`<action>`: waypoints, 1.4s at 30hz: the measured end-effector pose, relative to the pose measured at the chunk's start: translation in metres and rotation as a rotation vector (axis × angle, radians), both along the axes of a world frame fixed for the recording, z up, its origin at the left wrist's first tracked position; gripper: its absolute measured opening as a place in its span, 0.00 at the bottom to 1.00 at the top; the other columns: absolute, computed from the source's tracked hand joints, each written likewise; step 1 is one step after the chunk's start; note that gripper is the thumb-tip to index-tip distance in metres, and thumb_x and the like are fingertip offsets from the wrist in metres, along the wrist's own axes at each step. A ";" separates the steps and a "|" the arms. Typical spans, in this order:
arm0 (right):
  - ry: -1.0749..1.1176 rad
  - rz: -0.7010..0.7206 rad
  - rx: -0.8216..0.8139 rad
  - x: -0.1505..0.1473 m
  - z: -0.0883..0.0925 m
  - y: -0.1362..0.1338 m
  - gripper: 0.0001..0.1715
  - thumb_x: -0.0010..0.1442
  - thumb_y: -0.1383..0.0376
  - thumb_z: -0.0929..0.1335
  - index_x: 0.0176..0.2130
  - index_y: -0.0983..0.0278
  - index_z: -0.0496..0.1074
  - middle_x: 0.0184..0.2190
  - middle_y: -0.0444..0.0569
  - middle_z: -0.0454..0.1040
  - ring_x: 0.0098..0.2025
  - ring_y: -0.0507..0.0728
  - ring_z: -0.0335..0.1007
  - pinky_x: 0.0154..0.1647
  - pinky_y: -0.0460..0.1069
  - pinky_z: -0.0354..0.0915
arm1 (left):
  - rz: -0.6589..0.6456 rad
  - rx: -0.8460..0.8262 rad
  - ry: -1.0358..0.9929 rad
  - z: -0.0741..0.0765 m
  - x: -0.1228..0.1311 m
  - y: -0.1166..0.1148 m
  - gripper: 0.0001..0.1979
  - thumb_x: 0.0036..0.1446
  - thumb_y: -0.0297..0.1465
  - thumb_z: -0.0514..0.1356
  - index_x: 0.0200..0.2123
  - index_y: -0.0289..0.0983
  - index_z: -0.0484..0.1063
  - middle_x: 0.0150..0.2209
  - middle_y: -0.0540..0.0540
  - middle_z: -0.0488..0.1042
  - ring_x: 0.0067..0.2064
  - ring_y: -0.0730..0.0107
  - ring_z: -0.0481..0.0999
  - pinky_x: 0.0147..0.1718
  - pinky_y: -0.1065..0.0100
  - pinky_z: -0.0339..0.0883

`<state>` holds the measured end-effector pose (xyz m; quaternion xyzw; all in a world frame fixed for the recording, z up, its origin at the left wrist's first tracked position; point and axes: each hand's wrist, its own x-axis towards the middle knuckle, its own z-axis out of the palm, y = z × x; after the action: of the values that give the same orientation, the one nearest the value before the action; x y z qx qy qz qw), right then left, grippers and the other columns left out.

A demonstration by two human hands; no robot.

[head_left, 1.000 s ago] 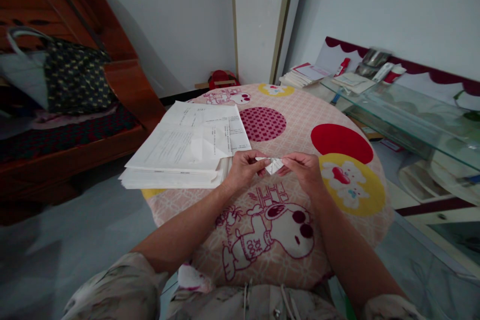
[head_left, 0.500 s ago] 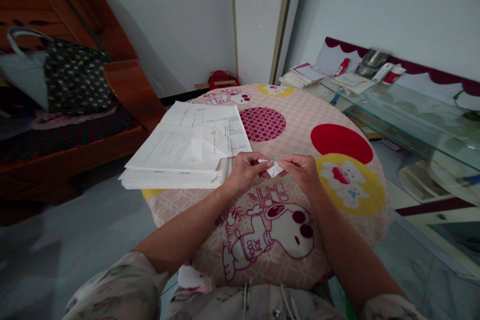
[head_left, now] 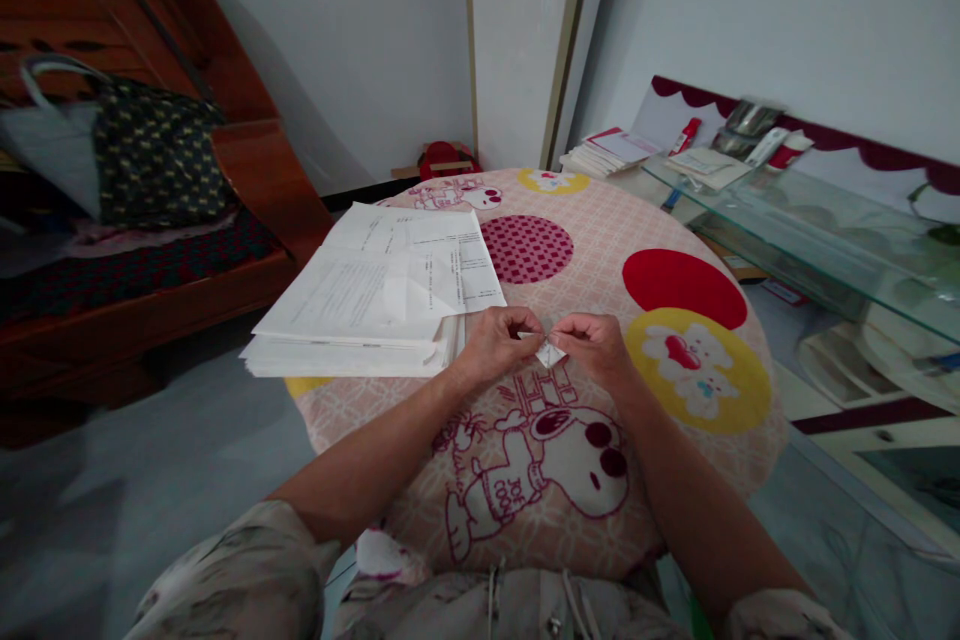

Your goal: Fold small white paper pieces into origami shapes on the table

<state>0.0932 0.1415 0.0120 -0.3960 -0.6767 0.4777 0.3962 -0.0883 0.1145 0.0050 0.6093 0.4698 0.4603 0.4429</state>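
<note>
A small piece of folded white paper (head_left: 550, 354) is held between my two hands above the round table. My left hand (head_left: 501, 340) pinches its left side with thumb and fingertips. On the other side, my right hand (head_left: 594, 342) grips it with thumb and index finger close to the left fingertips. The fingers cover the paper's upper part, and its lower corner points toward me. Just left of my hands lies a stack of printed paper sheets (head_left: 337, 295), with a loose creased sheet on top.
A patterned tablecloth (head_left: 705, 470) covers the round table. To the right stands a glass-topped cabinet (head_left: 825, 250) carrying a paper cup (head_left: 789, 150) and other small items. More papers (head_left: 611, 150) lie at the table's far edge. A wooden bench (head_left: 259, 170) with bags stands left.
My fingertips have drawn closer together on the folded paper, and my right hand has shifted slightly left. Less of the paper's upper part shows. The stack has not moved.
</note>
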 end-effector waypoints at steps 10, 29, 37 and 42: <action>0.034 0.006 -0.181 0.002 -0.005 0.004 0.06 0.46 0.63 0.72 0.23 0.64 0.76 0.18 0.43 0.73 0.20 0.51 0.65 0.21 0.45 0.61 | -0.056 -0.034 0.056 0.001 -0.011 0.004 0.05 0.47 0.28 0.60 0.22 0.34 0.71 0.16 0.54 0.66 0.17 0.80 0.64 0.17 0.77 0.52; 0.078 -0.011 -0.226 0.002 -0.006 0.006 0.07 0.45 0.62 0.73 0.23 0.64 0.75 0.17 0.43 0.73 0.18 0.52 0.66 0.18 0.45 0.61 | -0.153 -0.127 -0.080 0.009 -0.024 0.011 0.13 0.51 0.39 0.66 0.29 0.33 0.74 0.25 0.47 0.76 0.25 0.74 0.75 0.26 0.73 0.69; 0.074 0.007 -0.203 -0.002 -0.004 0.005 0.06 0.45 0.63 0.71 0.23 0.64 0.74 0.17 0.42 0.72 0.18 0.51 0.67 0.19 0.45 0.63 | -0.171 -0.082 0.007 -0.004 -0.011 0.012 0.12 0.53 0.38 0.64 0.27 0.34 0.73 0.19 0.51 0.70 0.20 0.77 0.68 0.20 0.76 0.58; 0.039 0.020 -0.254 0.002 -0.005 0.009 0.04 0.43 0.65 0.69 0.22 0.64 0.72 0.14 0.41 0.71 0.15 0.51 0.66 0.16 0.44 0.62 | -0.146 -0.118 0.015 -0.003 -0.012 0.012 0.11 0.51 0.37 0.64 0.26 0.34 0.72 0.18 0.52 0.69 0.19 0.78 0.66 0.19 0.76 0.56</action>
<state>0.0948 0.1504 0.0069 -0.4269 -0.6069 0.5710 0.3513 -0.0999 0.1268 0.0016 0.6181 0.4538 0.3936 0.5070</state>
